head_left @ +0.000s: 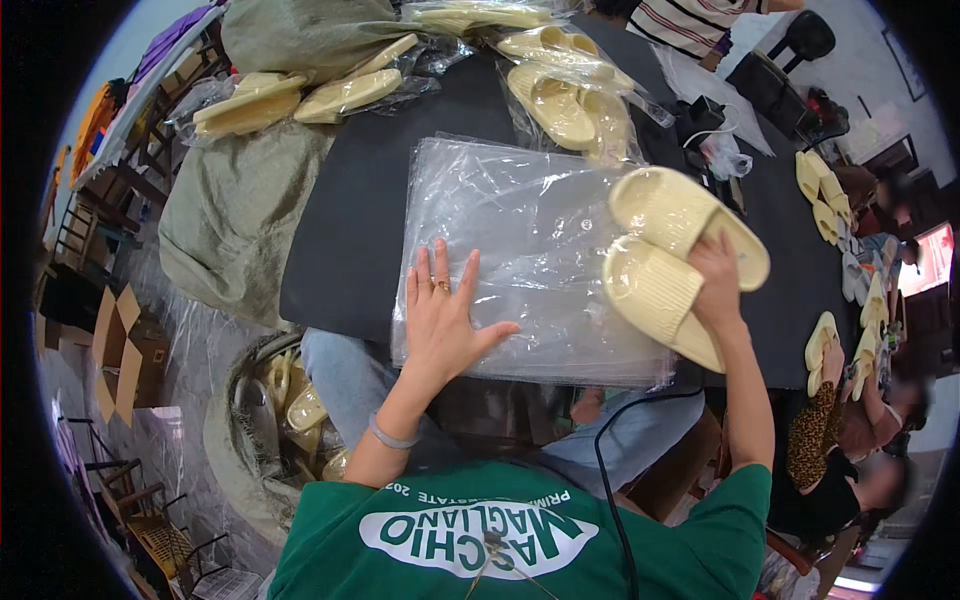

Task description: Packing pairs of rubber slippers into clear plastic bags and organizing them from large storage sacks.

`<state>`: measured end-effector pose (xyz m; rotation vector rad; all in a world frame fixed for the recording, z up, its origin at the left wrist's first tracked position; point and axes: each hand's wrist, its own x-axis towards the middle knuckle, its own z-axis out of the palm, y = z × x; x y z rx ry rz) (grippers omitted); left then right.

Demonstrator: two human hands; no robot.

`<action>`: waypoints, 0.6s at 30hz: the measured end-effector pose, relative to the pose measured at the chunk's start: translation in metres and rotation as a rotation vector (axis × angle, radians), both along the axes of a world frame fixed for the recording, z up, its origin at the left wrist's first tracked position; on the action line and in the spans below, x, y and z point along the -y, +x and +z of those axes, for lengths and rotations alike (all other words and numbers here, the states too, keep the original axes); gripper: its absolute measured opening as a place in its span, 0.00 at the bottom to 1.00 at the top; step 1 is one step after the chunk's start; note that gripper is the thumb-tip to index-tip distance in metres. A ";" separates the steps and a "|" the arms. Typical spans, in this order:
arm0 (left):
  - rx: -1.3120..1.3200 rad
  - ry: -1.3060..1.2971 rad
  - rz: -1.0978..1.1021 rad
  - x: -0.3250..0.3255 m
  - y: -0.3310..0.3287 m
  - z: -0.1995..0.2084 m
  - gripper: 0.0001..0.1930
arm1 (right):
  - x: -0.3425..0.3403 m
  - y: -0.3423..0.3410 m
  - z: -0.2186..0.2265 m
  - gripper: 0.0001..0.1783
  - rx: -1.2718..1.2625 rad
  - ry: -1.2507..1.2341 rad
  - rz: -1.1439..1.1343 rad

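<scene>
My left hand (445, 325) lies flat, fingers spread, on a stack of clear plastic bags (520, 230) on the dark tabletop. A ring and a bracelet show on that side. At the right end of the stack, my right hand (718, 278) grips a pair of cream slide sandals (655, 285), toes pointing left over the bags. Its fingers reach between the two sandals, and their tips are partly hidden. Just beyond the stack lie bagged cream sandals (555, 105).
More bagged sandals (350, 95) rest on large grey-green sacks (245, 215) at the far left. An open sack (235, 430) of sandals stands by my left leg. A black cable (605, 480) hangs near my lap. Other people work at the right with sandals (820, 350).
</scene>
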<state>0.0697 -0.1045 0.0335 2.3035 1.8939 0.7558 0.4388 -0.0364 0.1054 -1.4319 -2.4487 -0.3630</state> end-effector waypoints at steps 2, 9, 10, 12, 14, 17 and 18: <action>-0.010 0.002 0.013 0.003 -0.004 -0.002 0.51 | 0.011 0.004 0.028 0.15 0.056 0.108 -0.071; -0.038 -0.045 0.018 0.002 0.000 0.003 0.51 | 0.040 0.011 0.105 0.14 -0.660 0.239 -0.358; -0.068 -0.079 0.033 0.002 0.001 0.003 0.51 | 0.045 0.000 0.113 0.14 -0.683 0.215 -0.256; -0.075 -0.078 0.027 0.001 0.001 0.002 0.50 | 0.048 -0.021 0.107 0.14 -1.025 0.057 -0.147; -0.081 -0.070 0.009 -0.001 0.005 0.002 0.50 | 0.048 -0.051 0.087 0.13 -1.115 -0.011 -0.019; -0.080 -0.039 0.034 0.003 -0.004 -0.003 0.49 | 0.039 -0.100 0.045 0.12 -1.104 -0.165 -0.035; -0.062 -0.028 0.011 0.001 -0.002 -0.003 0.48 | 0.037 -0.108 0.033 0.12 -1.037 -0.090 -0.093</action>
